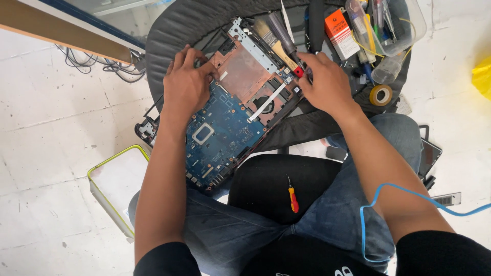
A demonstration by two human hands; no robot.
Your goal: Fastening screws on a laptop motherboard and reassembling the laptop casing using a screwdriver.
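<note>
Head camera looks down at a person sitting with an opened laptop base (225, 117) resting across a grey chair seat (174, 30) and their lap. Its blue circuit board (217, 138) lies toward the near end, with a copper-coloured plate (240, 71) toward the far end.

Left hand (186, 87) lies flat on the left edge of the laptop base, fingers bent and a little spread, pressing down. It grips nothing that I can see. Right hand (327, 82) is at the right edge, fingers curled close around a small red-tipped tool (298, 71). I cannot tell how tightly it is gripped.

I think the best way is to keep the left hand pressing firmly so the base does not slide off the lap, and to move the tool slowly and straight so it does not scratch the board.

A paintbrush (271, 38) lies at the far edge of the base. A red and yellow screwdriver (292, 197) rests on a black cushion (276, 184) between the knees. A roll of tape (381, 94) and a clear tub of tools (391, 25) sit at the right side of the seat.
</note>
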